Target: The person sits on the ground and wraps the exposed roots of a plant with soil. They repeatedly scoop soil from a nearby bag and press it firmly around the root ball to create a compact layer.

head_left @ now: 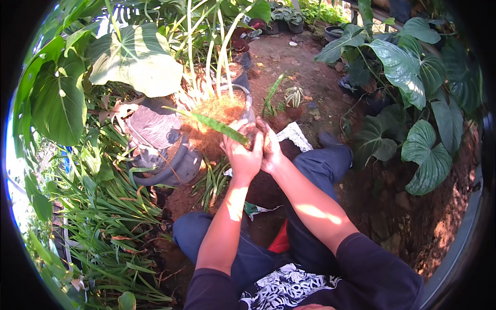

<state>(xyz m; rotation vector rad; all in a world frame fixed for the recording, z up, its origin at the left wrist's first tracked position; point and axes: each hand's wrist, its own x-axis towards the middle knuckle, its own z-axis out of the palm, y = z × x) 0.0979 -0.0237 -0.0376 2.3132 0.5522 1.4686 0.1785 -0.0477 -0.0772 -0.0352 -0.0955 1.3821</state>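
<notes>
My left hand (243, 157) and my right hand (271, 149) are cupped together around a dark clump of soil (252, 136) at the base of a plant. From the clump a long green leaf (211, 123) sticks out to the upper left. Just beyond my hands lies orange-brown coconut fibre (217, 112), at the foot of tall pale stems in a grey pot (248, 101). Below my hands, between my legs, dark soil (263, 190) shows in an open bag with a white torn edge (294, 135). The palms and part of the clump are hidden by the fingers.
A black plastic pot (176, 166) stands at the left of the fibre. Cut green leaves (212, 182) lie on the ground beside it. A small striped plant (294, 96) is beyond my hands. Grassy plants (112, 232) fill the left, and large-leaved plants (424, 155) the right. Something red (279, 238) lies between my legs.
</notes>
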